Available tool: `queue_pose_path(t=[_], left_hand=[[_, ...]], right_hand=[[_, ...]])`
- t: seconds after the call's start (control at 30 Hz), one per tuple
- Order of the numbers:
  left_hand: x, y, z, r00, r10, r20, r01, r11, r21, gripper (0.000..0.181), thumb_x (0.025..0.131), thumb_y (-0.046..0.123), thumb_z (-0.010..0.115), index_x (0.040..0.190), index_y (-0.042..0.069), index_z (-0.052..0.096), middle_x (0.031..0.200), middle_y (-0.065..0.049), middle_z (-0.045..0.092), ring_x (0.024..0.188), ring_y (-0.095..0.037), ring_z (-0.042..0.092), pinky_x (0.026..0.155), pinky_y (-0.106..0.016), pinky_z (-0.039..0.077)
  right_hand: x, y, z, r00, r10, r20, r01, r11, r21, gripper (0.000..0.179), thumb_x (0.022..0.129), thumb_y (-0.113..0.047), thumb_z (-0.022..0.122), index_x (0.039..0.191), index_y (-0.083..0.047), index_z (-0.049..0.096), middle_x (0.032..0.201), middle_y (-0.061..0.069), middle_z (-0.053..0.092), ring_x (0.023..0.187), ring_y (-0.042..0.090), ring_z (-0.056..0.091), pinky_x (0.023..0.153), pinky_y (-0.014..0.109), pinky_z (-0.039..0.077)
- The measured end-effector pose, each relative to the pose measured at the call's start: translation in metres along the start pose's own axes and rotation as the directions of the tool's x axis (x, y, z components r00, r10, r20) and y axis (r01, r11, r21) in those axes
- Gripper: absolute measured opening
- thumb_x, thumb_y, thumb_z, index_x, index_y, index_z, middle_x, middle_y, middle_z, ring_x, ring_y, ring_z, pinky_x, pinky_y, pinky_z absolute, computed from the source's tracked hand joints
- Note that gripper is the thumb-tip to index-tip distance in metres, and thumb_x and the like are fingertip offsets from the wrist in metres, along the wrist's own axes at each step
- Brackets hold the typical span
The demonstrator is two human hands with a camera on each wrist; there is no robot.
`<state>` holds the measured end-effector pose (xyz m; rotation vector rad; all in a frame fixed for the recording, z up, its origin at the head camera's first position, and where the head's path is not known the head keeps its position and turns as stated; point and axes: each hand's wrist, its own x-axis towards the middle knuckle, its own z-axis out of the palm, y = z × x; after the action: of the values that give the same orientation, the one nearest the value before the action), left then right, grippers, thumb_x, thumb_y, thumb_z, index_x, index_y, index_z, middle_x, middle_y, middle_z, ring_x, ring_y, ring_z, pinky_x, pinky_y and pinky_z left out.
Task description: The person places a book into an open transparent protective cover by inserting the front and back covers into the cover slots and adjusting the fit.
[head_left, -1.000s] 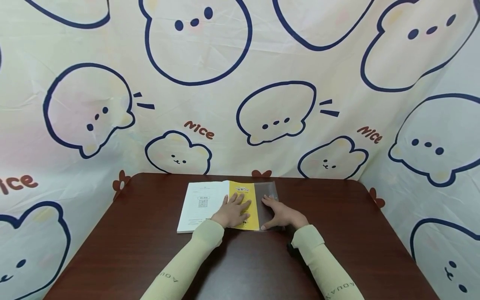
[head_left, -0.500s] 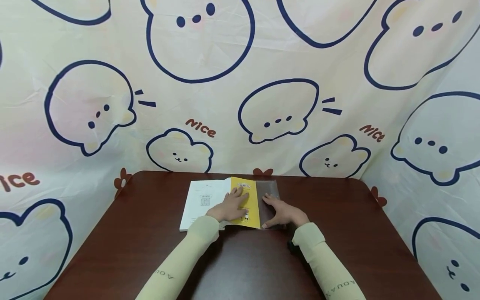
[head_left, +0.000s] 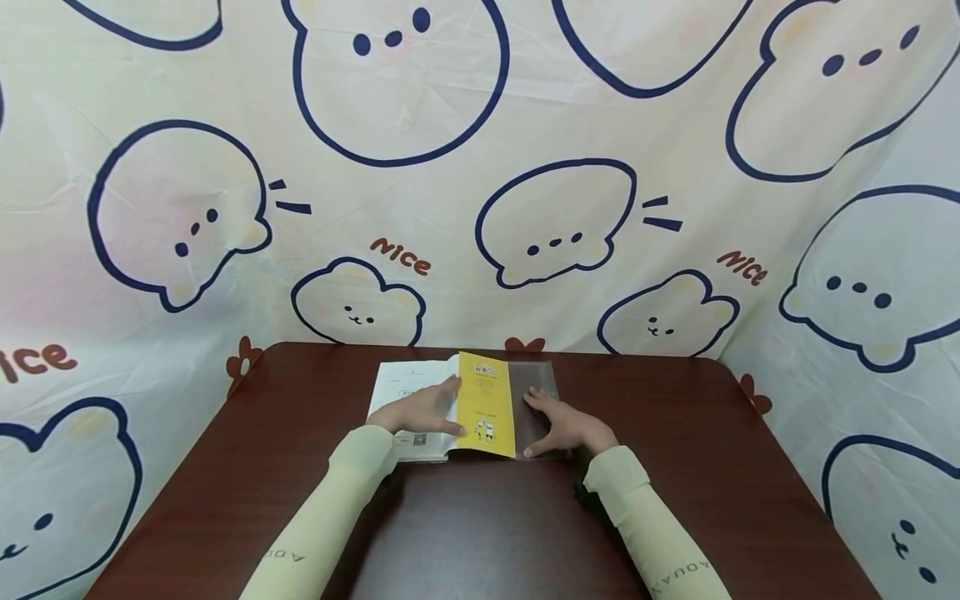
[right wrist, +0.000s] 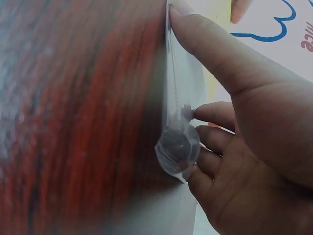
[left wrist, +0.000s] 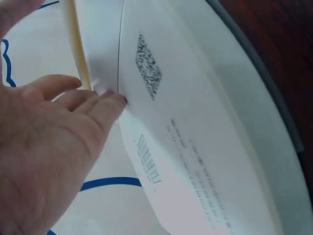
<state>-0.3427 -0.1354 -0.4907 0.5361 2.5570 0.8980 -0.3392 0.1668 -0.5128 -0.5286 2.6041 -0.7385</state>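
Observation:
An open book lies at the back middle of the table, its white printed page (head_left: 405, 373) on the left and a yellow cover flap (head_left: 486, 396) on the right. A clear plastic book cover (head_left: 531, 379) extends from under the flap's right side. My left hand (head_left: 416, 410) is over the white page, thumb and fingertips at the fold beside the yellow flap. In the left wrist view its fingers reach along the page bearing a printed code (left wrist: 149, 67). My right hand (head_left: 567, 425) rests on the plastic, thumb and fingers spread; the plastic's edge (right wrist: 178, 152) curls beside its fingertips.
The dark brown wooden table (head_left: 480, 533) extends around the book on all sides. Behind it and along both sides hangs a pale cloth (head_left: 450, 200) printed with blue-outlined bears.
My left hand has slid left off the yellow flap onto the fold and white page, uncovering the flap's print. My right hand stays on the plastic.

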Motion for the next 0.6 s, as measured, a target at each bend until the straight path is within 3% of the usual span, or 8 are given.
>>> queue_pose_path(t=[0.13,0.3,0.6], left_hand=[[-0.0017,-0.0016,-0.0016,0.999,-0.008,0.032,0.009,0.999,-0.033,0.113,0.074,0.033,0.090,0.163,0.012,0.023,0.171,-0.006,0.014,0.157,-0.028,0.015,0.124,-0.055,0.017],[-0.0030,-0.0022,-0.0019,0.997,0.022,0.072,-0.022,1.000,0.002,0.128,0.065,0.027,0.098,0.163,0.008,0.018,0.171,-0.008,0.010,0.158,-0.028,0.011,0.126,-0.051,0.015],[0.0002,-0.0026,0.0032,0.999,0.034,0.024,-0.034,0.999,-0.018,0.132,0.060,0.029,0.101,0.163,0.007,0.020,0.171,-0.009,0.010,0.158,-0.029,0.012,0.125,-0.051,0.016]], right_hand=[[0.0001,0.0001,-0.0005,1.000,-0.003,-0.010,0.003,1.000,0.002,0.105,0.077,-0.035,0.090,0.160,-0.011,0.032,0.170,0.009,0.018,0.158,0.034,0.011,0.123,0.056,0.021],[0.0002,0.0024,0.0025,0.999,-0.014,-0.029,0.014,1.000,0.027,0.102,0.077,-0.036,0.091,0.159,-0.011,0.035,0.170,0.008,0.021,0.157,0.034,0.014,0.123,0.055,0.023],[0.0022,0.0048,0.0022,0.999,-0.036,-0.037,0.036,0.999,0.017,0.104,0.077,-0.039,0.090,0.160,-0.010,0.033,0.170,0.008,0.020,0.157,0.030,0.014,0.123,0.053,0.024]])
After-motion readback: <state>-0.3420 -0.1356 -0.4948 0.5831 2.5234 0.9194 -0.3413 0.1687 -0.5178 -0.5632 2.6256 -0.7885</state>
